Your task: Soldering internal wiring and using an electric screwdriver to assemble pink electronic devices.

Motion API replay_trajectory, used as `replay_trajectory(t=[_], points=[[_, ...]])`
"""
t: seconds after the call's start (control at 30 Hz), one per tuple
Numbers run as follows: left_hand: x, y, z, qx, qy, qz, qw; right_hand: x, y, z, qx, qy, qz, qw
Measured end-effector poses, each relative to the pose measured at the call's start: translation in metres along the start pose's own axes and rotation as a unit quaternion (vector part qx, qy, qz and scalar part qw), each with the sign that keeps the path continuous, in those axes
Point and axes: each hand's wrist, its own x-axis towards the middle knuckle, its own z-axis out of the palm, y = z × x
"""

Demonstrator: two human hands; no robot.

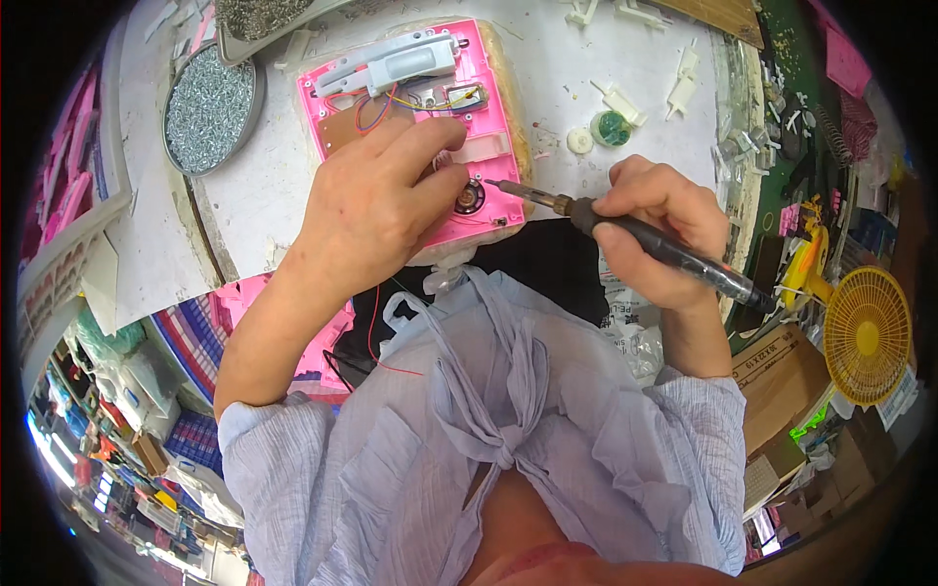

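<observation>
A pink plastic housing lies open on a padded, plastic-wrapped support on the worktable. Inside are a grey-white plastic part, coloured wires, a small metal component and a round speaker. My left hand rests over the housing's lower left side. Its fingers curl together beside the speaker; what they pinch, if anything, is hidden. In my right hand is a soldering iron with a black handle, pointing left. Its tip is at the speaker's upper right edge.
A round tin of small screws stands to the left, below a tray of small metal parts. A green pot, a white disc and white plastic pieces lie right of the housing. A yellow fan stands far right.
</observation>
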Motion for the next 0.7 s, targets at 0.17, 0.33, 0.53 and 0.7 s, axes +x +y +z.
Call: replay_trajectory(t=[0.17,0.33,0.53,0.7], points=[[-0.001,0.001,0.001,-0.002,0.0,-0.002,1.0,0.007,0.003,0.007,-0.015,-0.016,-0.002,1.0],[0.0,0.001,0.0,-0.002,-0.006,-0.002,1.0,0.01,0.005,0.008,-0.028,-0.018,-0.007,0.999],[0.001,0.003,0.001,-0.001,0.003,-0.01,1.0,0.013,0.004,0.007,-0.045,-0.025,-0.008,0.999],[0.001,0.006,0.0,0.021,-0.003,-0.005,1.0,0.016,0.001,0.007,-0.063,-0.029,-0.02,0.997]])
